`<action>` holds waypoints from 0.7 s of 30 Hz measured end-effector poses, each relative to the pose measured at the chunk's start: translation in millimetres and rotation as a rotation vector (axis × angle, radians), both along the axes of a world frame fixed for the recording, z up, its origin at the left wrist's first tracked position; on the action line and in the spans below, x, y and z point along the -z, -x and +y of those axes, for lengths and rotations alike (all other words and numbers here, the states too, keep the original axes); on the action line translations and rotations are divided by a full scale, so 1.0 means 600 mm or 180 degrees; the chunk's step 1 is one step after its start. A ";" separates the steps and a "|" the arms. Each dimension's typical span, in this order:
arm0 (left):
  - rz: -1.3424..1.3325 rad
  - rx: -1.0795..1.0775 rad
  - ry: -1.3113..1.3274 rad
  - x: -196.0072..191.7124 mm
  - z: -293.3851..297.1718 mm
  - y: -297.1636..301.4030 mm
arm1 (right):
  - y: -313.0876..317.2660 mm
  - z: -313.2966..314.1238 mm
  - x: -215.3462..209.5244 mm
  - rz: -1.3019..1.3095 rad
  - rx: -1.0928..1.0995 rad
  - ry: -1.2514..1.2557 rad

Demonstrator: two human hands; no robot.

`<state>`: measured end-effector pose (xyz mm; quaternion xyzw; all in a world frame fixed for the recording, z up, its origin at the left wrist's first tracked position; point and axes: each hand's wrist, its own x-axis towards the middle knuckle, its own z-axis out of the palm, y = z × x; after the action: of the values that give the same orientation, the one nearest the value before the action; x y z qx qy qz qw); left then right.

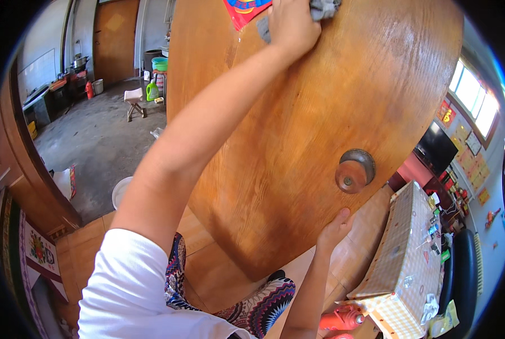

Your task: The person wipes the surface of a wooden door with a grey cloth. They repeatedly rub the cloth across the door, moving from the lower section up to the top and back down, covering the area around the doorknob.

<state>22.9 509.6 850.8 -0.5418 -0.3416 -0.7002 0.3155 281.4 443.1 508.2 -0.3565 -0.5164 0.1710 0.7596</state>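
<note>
One wooden door [297,130] stands between concrete yard [94,141] and tiled room [218,265].

Wearer's clothing: white short sleeve [131,288] on the left arm, plain fabric, hem ending at the upper arm. Both forearms bare, no watch, bands or rings discernible. Hands [291,22] bare, no gloves. Lower garment [252,302]: patterned fabric with scalloped, fan-like motifs in navy, white, red and pink. Dark footwear tip [276,276] just visible.
</note>
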 end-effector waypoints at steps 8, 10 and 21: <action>0.1667 -0.0358 0.0563 0.370 0.004 0.014 | -0.001 0.006 -0.006 0.0028 -0.0021 0.0164; 0.1981 0.0113 0.0805 0.386 -0.016 0.033 | -0.016 0.015 0.006 0.0018 0.0041 0.0331; 0.0456 -0.0209 -0.0772 -0.074 -0.028 -0.049 | 0.014 -0.016 -0.002 -0.0069 -0.0141 0.0151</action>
<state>52.5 492.6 895.3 -0.5368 -0.2487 -0.6851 0.4250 273.1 433.7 509.5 -0.3647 -0.5282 0.1961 0.7413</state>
